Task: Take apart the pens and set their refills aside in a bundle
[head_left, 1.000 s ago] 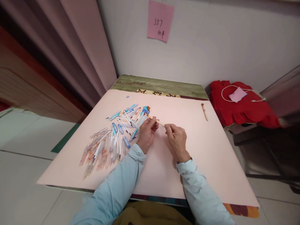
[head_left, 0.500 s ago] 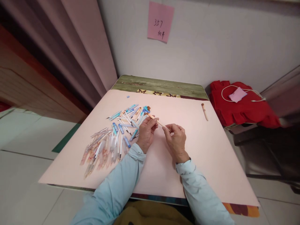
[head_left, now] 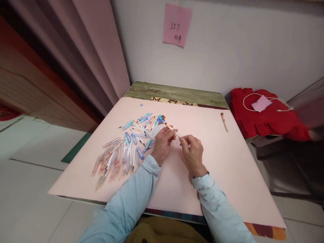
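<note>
My left hand (head_left: 163, 143) is closed around a beige pen (head_left: 169, 126) with a brown end, which points away to the upper left. The fingers of my right hand (head_left: 192, 150) pinch the thin, pale near end of the same pen; its tip is hidden by them. Just left of my left hand lies a loose pile of pen parts: blue caps (head_left: 140, 153), white refills (head_left: 134, 157) with dark tips, and clear barrels (head_left: 108, 165). Blue and brown decorated tops (head_left: 161, 118) cluster beyond the pen's far end.
A beige pen with a brown top (head_left: 224, 122) lies alone on the table's right side. A small blue piece (head_left: 141, 105) is near the back edge. The pale table cover (head_left: 227, 179) hangs over the front. Beyond the right edge, a red cloth (head_left: 268, 118) bears a white cable and pink paper.
The whole view has shifted slightly, so things appear a little farther right. Both hands keep nearly the same hold on the pen, and its brown end shows more clearly now.
</note>
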`<act>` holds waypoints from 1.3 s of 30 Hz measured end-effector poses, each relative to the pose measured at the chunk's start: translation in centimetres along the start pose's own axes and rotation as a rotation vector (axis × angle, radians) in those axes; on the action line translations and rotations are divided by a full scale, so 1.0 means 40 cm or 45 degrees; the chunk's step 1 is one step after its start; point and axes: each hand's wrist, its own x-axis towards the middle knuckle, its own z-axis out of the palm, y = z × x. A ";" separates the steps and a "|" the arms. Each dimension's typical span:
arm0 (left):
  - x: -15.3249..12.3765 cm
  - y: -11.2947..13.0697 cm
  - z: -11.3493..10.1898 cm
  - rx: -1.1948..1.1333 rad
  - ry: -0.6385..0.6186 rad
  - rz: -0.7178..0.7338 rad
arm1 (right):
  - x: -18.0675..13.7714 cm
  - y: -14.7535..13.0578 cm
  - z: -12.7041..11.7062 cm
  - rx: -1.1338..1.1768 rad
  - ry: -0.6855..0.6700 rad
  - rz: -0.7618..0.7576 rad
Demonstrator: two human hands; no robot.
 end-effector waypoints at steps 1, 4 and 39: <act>-0.002 0.000 0.001 0.012 -0.006 -0.007 | 0.000 0.001 -0.002 0.018 -0.053 0.039; -0.004 0.001 0.002 0.035 -0.012 -0.016 | -0.003 0.002 -0.006 0.126 -0.228 0.192; -0.007 -0.012 -0.008 0.190 -0.038 -0.056 | -0.019 -0.001 0.021 0.771 -0.288 0.474</act>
